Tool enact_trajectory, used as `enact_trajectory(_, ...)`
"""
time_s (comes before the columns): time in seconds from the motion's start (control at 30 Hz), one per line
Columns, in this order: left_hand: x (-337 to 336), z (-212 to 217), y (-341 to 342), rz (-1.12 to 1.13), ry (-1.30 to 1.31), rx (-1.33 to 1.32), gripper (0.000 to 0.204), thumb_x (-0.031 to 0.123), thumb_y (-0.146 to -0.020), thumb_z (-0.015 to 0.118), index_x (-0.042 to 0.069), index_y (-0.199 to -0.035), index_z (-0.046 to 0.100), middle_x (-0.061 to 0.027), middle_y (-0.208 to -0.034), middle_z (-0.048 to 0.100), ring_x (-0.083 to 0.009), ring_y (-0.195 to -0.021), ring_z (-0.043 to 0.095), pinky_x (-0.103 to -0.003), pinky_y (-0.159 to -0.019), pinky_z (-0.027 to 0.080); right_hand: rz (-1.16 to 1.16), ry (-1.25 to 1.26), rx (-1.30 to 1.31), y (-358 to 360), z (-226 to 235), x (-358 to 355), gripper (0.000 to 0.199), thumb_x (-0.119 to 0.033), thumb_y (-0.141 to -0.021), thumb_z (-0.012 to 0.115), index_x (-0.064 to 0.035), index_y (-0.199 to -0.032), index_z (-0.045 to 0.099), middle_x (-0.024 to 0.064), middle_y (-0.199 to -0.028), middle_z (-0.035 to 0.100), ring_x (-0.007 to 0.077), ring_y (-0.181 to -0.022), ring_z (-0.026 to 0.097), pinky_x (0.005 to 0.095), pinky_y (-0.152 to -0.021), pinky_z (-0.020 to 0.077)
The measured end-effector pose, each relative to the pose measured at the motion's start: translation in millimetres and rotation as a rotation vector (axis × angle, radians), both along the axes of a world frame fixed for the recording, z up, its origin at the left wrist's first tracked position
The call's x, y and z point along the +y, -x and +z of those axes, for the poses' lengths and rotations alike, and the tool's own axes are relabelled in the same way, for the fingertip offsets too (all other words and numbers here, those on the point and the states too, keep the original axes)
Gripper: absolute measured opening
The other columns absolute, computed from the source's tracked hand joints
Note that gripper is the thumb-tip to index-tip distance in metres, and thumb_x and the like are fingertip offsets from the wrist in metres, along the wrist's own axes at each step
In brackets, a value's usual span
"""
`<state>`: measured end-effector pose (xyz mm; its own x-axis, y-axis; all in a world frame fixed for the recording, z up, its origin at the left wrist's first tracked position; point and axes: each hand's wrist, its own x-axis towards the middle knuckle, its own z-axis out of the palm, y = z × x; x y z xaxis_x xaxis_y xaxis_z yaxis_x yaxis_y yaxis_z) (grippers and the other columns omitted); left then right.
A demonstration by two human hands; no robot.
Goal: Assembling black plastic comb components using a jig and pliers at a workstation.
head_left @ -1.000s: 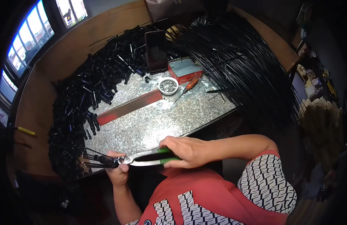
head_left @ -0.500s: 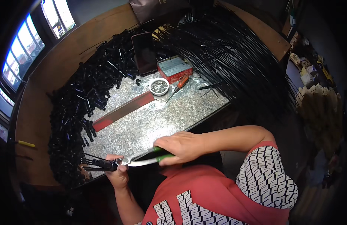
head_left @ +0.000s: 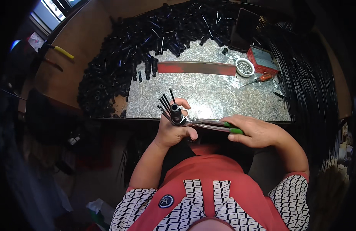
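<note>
In my left hand (head_left: 168, 135), near the front edge of the stone-topped table, is a black cylindrical part (head_left: 175, 110). Its round open end points up, and several thin black rods (head_left: 164, 104) fan out beside it. The thumb stands apart and the fingers curl around behind. My right hand (head_left: 255, 131) is closed around the green grips of metal pliers (head_left: 212, 125). The jaws reach the right side of the black part; whether they bite on it cannot be made out. A small white patch shows by the jaws, too blurred to name.
On the stone slab (head_left: 147, 100) lies a long reddish bar (head_left: 197, 68), with a white bowl of small metal bits (head_left: 245, 67), a red box of pale strips (head_left: 260, 61) and a red-handled screwdriver (head_left: 264, 77). Black parts (head_left: 120, 57) heap behind; black rods (head_left: 309, 77) lie right.
My view has swung left, so the table sits straighter and higher. The black part has turned from pointing sideways to facing up, and the pliers stay at its right side.
</note>
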<state>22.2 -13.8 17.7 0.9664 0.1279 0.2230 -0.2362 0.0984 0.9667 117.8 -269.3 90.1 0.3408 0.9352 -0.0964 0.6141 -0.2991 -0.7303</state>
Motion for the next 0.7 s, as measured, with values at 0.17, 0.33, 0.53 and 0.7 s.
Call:
enact_trajectory(0.17, 1.3, -2.0, -4.1, 0.101, -0.053, -0.086, 0.081, 0.038, -0.047, 0.092, 0.004, -0.104, 0.045, 0.0093, -0.065, 0.047, -0.0027, -0.062, 0.047, -0.018, -0.057, 0.037, -0.085, 0.274, 0.058, 7.5, 14.0, 19.0, 0.036, -0.027, -0.091, 0.06, -0.0016, -0.115, 0.052, 0.0204, -0.093, 0.061, 0.0372, -0.087, 0.06, 0.0418, -0.078, 0.047)
enact_trajectory(0.33, -1.0, 4.1, -2.6, 0.08, 0.112, -0.051, 0.083, 0.044, -0.05, 0.087, 0.003, -0.105, 0.042, 0.0091, -0.061, 0.047, -0.0017, -0.057, 0.044, -0.017, -0.055, 0.032, -0.157, 0.16, 0.11, 13.7, -3.6, 20.3, 0.027, -0.021, -0.088, 0.066, -0.0019, -0.102, 0.055, 0.0186, -0.082, 0.06, 0.0364, -0.074, 0.06, 0.0388, -0.066, 0.046)
enact_trajectory(0.53, 2.6, 8.3, -2.1, 0.038, 0.099, 0.003, 0.092, 0.058, -0.047, 0.08, 0.002, -0.107, 0.037, 0.008, -0.061, 0.045, -0.0018, -0.055, 0.043, -0.016, -0.054, 0.034, -0.151, 0.1, 0.015, 12.6, -10.5, 18.4, 0.028, -0.015, -0.083, 0.071, -0.0016, -0.102, 0.056, 0.0168, -0.082, 0.06, 0.0356, -0.071, 0.06, 0.0386, -0.061, 0.046)
enact_trajectory(0.7, 8.6, 3.9, -1.4, -0.038, 0.131, -0.005, 0.088, 0.049, -0.047, 0.084, 0.003, -0.107, 0.039, 0.0092, -0.058, 0.044, -0.0008, -0.054, 0.043, -0.017, -0.053, 0.032, -0.187, -0.026, -0.421, 13.9, 2.2, 10.1, 0.039, -0.011, -0.074, 0.074, -0.0045, -0.108, 0.058, 0.0134, -0.082, 0.06, 0.0333, -0.073, 0.061, 0.0402, -0.061, 0.0478)
